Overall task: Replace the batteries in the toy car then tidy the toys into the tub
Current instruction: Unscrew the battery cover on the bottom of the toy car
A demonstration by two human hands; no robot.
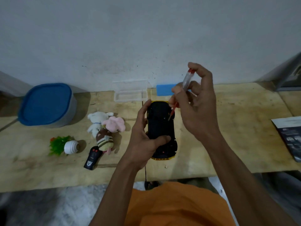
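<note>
The yellow toy car [160,126] lies upside down on the wooden table, its black underside facing up. My left hand [143,136] grips the car from the left, thumb pressed on the underside. My right hand [197,101] pinches a clear-handled screwdriver [185,82] with a red cap; its red shaft slants down and the tip touches the car's underside near the far right. The grey tub [47,105] with a blue lid stands shut at the far left. Three plush toys [105,128] lie together left of the car.
A black remote control [92,158] lies near the plush toys. A small potted plastic plant [64,145] lies on its side. An open clear plastic case [131,92] and a blue pad [164,90] sit by the wall. A booklet [290,136] lies at the right edge.
</note>
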